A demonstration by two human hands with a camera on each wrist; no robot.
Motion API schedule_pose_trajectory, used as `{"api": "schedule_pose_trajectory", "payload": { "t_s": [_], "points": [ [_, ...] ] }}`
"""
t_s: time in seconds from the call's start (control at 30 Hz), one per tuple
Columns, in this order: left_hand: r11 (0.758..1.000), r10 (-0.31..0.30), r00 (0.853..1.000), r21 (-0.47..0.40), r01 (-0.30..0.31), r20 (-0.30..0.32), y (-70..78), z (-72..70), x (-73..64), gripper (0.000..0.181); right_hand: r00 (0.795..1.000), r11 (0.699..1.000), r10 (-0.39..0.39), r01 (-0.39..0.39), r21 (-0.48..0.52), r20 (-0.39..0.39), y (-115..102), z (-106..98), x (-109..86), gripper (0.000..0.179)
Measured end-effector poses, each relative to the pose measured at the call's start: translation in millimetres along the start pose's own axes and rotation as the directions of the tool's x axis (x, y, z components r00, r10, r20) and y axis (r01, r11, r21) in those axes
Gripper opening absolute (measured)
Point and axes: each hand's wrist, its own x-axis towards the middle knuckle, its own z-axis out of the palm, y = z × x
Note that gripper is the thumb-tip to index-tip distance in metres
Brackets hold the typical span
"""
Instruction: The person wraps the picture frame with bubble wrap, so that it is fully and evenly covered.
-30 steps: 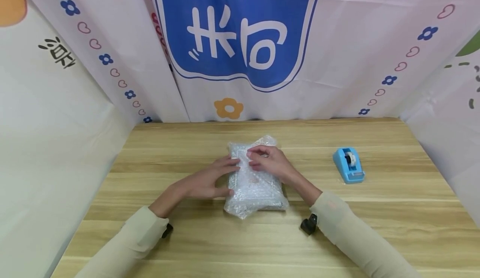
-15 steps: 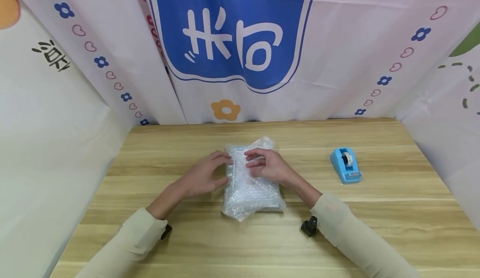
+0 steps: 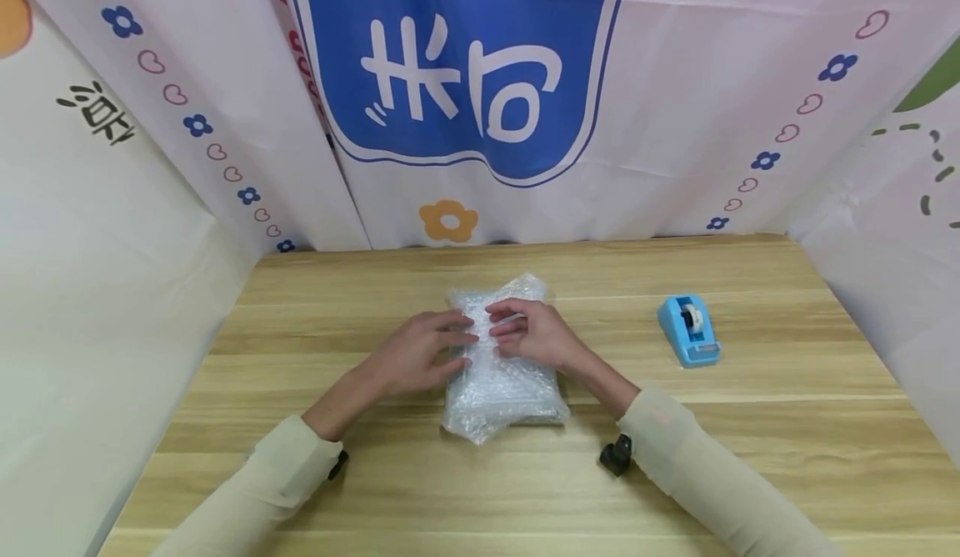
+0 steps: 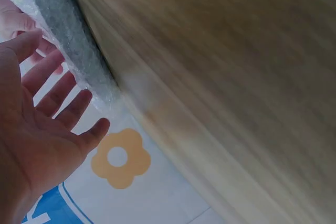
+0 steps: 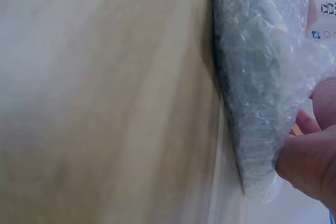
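A flat package wrapped in bubble wrap [image 3: 506,394] lies on the table, and a dark edge of what is inside shows faintly at its near side. My left hand [image 3: 416,353] reaches over its left side with the fingers spread apart, as the left wrist view of the left hand [image 4: 42,145] also shows. On top, toward the right, my right hand [image 3: 543,336] rests its bent fingers on the wrap. In the right wrist view the right hand [image 5: 315,161] touches the bubble wrap [image 5: 252,66]; its fingertips are partly hidden there.
A light blue tape dispenser [image 3: 688,332] with a roll of tape stands right of the package. The wooden table [image 3: 360,490] is bounded by a printed cloth [image 3: 652,165] at the back and white cloth at both sides.
My left hand drew back a little from the package, then moved in over its left side again. The right hand stays on top, its fingers slightly shifted. The head view has swung slightly.
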Motion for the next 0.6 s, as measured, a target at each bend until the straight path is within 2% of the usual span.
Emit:
{"api": "schedule_pose_trajectory", "payload": {
  "t_s": [0.1, 0.3, 0.43, 0.5, 0.57, 0.6],
  "points": [
    [1.000, -0.011, 0.999, -0.002, 0.011, 0.039, -0.5, -0.1, 0.0, 0.039, 1.000, 1.000, -0.002, 0.002, 0.000, -0.003, 0.4, 0.4, 0.2, 0.062],
    [0.999, -0.033, 0.997, -0.024, 0.035, 0.074, -1.4, -0.9, 0.5, 0.041, 1.000, 1.000, -0.004, 0.004, -0.028, -0.016, -0.5, -0.9, -1.4, 0.052],
    [0.998, -0.051, 0.994, -0.034, 0.055, 0.096, -0.8, -0.3, -0.6, 0.042, 0.998, 0.992, -0.053, 0.049, -0.115, -0.031, -2.7, -2.9, -5.8, 0.046],
    [0.997, -0.051, 0.994, -0.045, 0.055, 0.097, -0.4, -0.1, -1.0, 0.043, 0.991, 0.963, -0.123, 0.107, -0.249, -0.049, -4.4, -6.2, -9.0, 0.046],
    [0.996, -0.056, 0.994, -0.060, 0.062, 0.095, -0.2, -0.2, -1.0, 0.043, 0.979, 0.896, -0.193, 0.150, -0.418, -0.062, -6.9, -11.3, -12.6, 0.048],
    [0.995, -0.059, 0.994, -0.071, 0.066, 0.091, -0.1, -0.4, -1.0, 0.043, 0.974, 0.852, -0.220, 0.163, -0.498, -0.058, -8.1, -14.2, -14.0, 0.051]
  ]
}}
